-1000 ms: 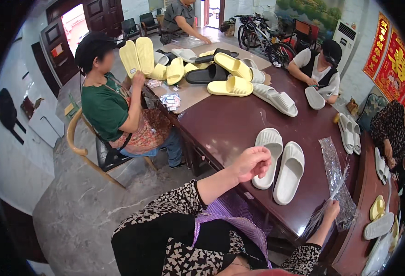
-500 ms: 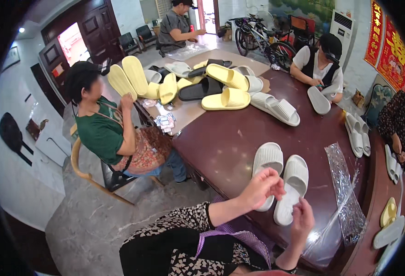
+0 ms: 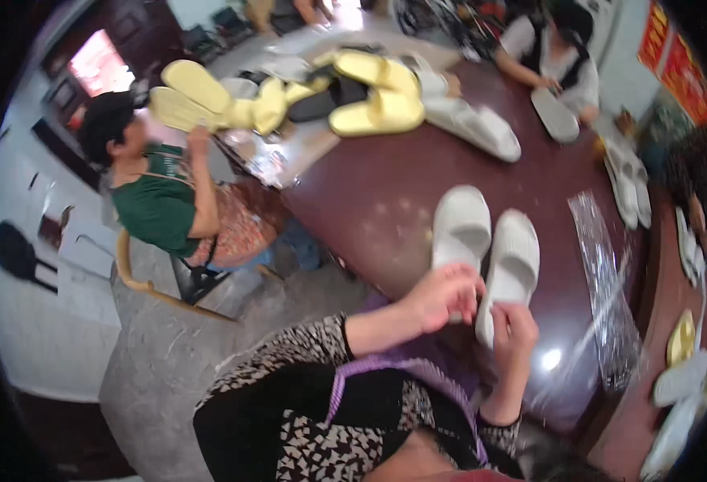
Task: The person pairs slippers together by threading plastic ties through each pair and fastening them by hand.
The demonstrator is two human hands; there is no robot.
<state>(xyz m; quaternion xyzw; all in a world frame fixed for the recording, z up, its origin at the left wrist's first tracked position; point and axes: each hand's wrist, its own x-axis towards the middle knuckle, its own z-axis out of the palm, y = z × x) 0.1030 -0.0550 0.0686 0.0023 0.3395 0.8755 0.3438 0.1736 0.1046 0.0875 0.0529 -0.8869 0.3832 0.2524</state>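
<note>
A pair of light grey slippers with ribbed straps lies on the dark red table in front of me, the left slipper (image 3: 461, 226) beside the right slipper (image 3: 515, 257). Over the heel end of the left one is my left hand (image 3: 447, 297), its fingers curled together toward my other hand. My right hand (image 3: 514, 328) is closed, thumb against fingers, at the heel of the right slipper. Whatever sits between the fingers of either hand is too small and blurred to make out.
Clear plastic packaging (image 3: 605, 293) lies right of the slippers. A pile of slippers, including a yellow slipper (image 3: 379, 112), covers the table's far side. A person in green (image 3: 157, 189) holds yellow slippers at left. Another person (image 3: 558, 68) handles a grey slipper (image 3: 554, 115) across the table.
My view has shifted, so most of the scene sits higher in the picture. My hands have come closer together, and the right fingers have closed more.
</note>
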